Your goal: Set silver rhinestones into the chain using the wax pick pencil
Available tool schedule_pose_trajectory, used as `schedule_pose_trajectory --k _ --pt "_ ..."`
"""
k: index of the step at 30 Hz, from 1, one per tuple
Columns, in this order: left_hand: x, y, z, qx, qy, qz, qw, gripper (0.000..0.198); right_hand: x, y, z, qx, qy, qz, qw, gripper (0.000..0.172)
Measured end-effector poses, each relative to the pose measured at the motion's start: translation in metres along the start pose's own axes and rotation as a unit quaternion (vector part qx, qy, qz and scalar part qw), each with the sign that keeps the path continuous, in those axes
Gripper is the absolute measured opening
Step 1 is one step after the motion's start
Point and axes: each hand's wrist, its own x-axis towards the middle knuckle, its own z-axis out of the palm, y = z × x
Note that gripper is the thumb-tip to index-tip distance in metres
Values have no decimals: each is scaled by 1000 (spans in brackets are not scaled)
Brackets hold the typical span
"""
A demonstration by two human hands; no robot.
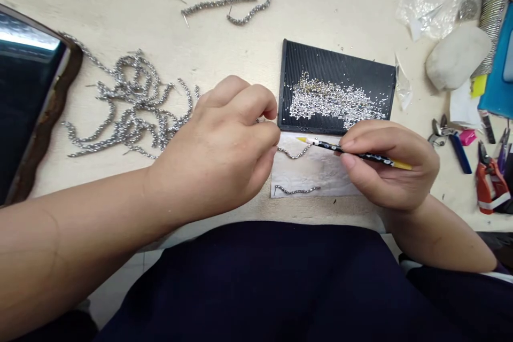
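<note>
Many beaded silver strands (132, 112) lie heaped, loose silver beads (332, 101) remain on a black ridged tray (339, 53), right hand (388, 163) grip clamped on a black-and-yellow pencil (352, 154), left hand (216, 144) grip pinched together.

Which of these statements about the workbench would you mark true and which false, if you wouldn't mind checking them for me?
1. The right hand holds a black and yellow pen. True.
2. The loose beads sit in a glass bowl. False: they are spread on a black ridged tray.
3. Two short bead strands lie on a white sheet. True.
4. The big tangle of strands lies to the right of the tray. False: it lies to the left of it.
</note>
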Motion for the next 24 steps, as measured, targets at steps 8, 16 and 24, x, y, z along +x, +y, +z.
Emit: schedule_pose_trajectory --k 8,16,24 --pt "1 1 3 20 11 19 1000 22 2 -5 2 37 -63 10 997 24" --pt "0 -1 1 19 10 19 1000 23 2 -4 3 32 -69 17 997 25" --pt "0 0 0 15 0 6 1000 25 3 -5 2 25 -62 16 998 24"
